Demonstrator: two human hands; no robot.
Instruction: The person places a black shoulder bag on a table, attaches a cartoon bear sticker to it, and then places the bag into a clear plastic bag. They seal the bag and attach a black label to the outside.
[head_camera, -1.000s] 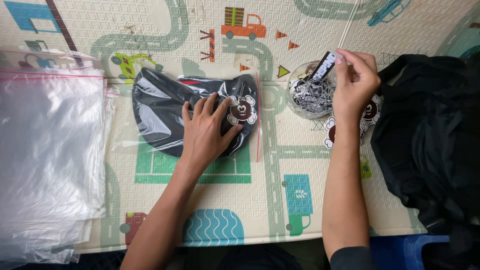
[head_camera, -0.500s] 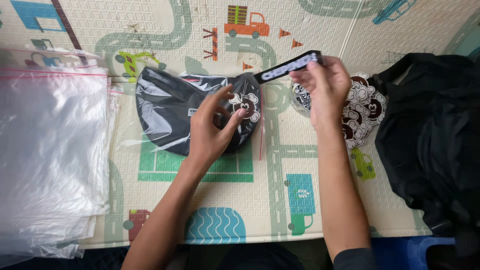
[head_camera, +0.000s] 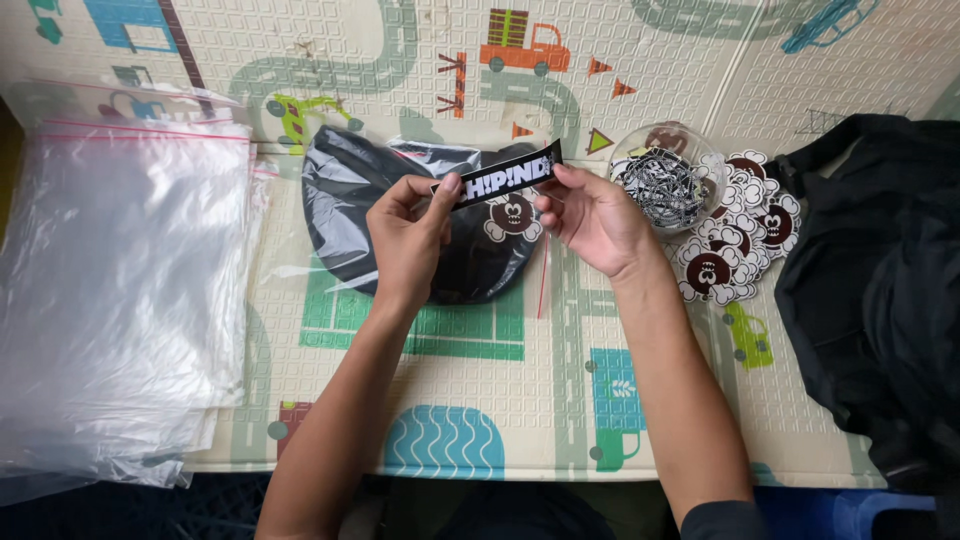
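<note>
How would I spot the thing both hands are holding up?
Start at the play mat with its road pattern, then the bagged black garment in the middle. Just above it, the left hand and right hand hold a narrow black strip with white lettering, unlike the round stickers.

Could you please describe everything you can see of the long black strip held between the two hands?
The black strip is a narrow, flat sticker or label with white lettering, seemingly glossy. It is held nearly level, tilted slightly up to the right, above the bagged dark garment. The left hand pinches its left end, the right hand its right end.
</note>
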